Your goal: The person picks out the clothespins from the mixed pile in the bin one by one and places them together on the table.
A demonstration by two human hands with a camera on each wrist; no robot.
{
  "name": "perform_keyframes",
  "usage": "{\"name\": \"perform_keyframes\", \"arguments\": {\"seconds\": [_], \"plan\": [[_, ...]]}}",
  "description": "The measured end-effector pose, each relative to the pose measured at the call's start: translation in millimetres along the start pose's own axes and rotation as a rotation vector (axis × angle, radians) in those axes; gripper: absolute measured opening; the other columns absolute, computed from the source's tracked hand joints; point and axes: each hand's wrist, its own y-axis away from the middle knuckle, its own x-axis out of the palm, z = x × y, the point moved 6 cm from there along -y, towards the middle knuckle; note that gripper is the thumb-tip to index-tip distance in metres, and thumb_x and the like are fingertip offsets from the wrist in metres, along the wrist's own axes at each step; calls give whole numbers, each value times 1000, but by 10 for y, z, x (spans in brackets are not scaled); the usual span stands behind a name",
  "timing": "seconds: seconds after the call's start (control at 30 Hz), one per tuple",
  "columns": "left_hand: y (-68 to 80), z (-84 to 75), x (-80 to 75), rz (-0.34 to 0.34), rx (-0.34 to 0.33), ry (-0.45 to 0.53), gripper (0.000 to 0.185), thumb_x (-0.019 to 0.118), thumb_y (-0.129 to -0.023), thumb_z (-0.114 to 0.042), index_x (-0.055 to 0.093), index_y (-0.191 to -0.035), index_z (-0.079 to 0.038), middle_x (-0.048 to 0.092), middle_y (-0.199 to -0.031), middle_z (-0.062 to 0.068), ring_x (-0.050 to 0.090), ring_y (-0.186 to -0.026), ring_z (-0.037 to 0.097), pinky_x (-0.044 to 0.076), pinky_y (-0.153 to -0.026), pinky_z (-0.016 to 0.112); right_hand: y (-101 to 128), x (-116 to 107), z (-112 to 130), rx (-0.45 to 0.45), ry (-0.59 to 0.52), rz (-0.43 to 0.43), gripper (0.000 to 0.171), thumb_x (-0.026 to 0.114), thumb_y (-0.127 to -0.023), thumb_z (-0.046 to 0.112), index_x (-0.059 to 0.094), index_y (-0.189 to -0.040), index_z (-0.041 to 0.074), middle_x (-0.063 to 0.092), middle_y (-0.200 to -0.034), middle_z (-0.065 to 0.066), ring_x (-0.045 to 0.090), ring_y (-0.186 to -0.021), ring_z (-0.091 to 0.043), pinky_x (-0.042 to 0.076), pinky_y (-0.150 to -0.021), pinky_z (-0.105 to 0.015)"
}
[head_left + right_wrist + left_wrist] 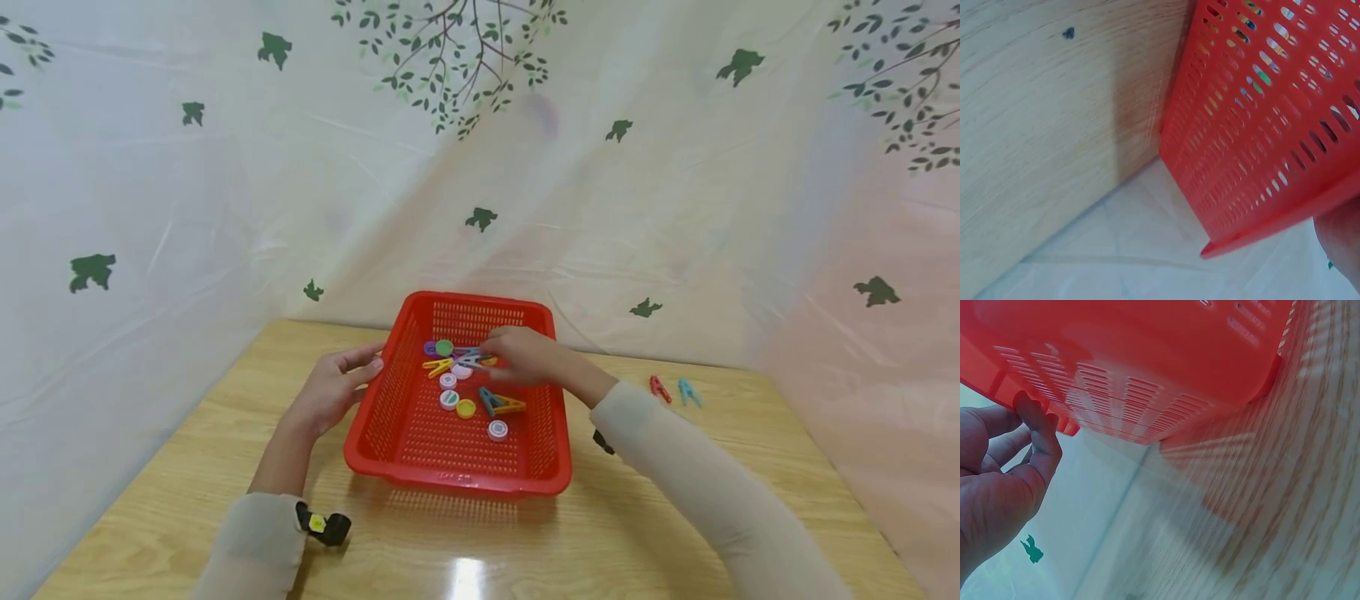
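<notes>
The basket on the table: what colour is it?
Red; the basket shows best in the head view.

Pale sheeting (225,208) printed with green leaves and branches is hanging as a backdrop far and on both sides. Light wood-grain surface (187,467) is filling the near ground. An overhead light is glaring (467,575) off its near edge.

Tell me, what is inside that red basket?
The red basket holds clothes pegs and small round caps in several colours. The right hand reaches in and covers whatever lies beneath it.
</notes>
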Motion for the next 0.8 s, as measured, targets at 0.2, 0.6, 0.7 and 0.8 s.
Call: {"name": "perform_keyframes", "arguments": {"seconds": [0.2,0.6,0.7,0.8], "plan": [[-11,13,7,1,7,10,51,64,-102,-25,53,-151,-14,53,-147,13,60,-123,31,57,-96,36,146,-80,-31,1,14,-24,35,73,-95,25,72,-124,5,70,-118,-8,65,-105,-21,57,-95,-38],[12,23,7,0,-3,5,52,63,-103,-25,51,-152,-13,52,-148,15,60,-124,31,57,-95,36,465,-217,-239,27,32,-87,28,74,-93,22,75,-116,5,72,-108,-9,66,-95,-24,58,-85,-36],[11,17,4,4,-1,4,52,62,-103,-25,50,-152,-13,51,-149,15,60,-124,31,57,-94,36,551,-281,-288,52,41,-95,26,74,-93,22,75,-114,6,71,-106,-7,64,-91,-23,58,-82,-35],[1,11,8,10,4,6,52,62,-104,-26,50,-153,-14,51,-150,14,60,-124,30,57,-94,36,634,-347,-324,48,45,-112,23,74,-92,19,76,-111,6,71,-103,-6,63,-88,-21,58,-80,-34]]}}
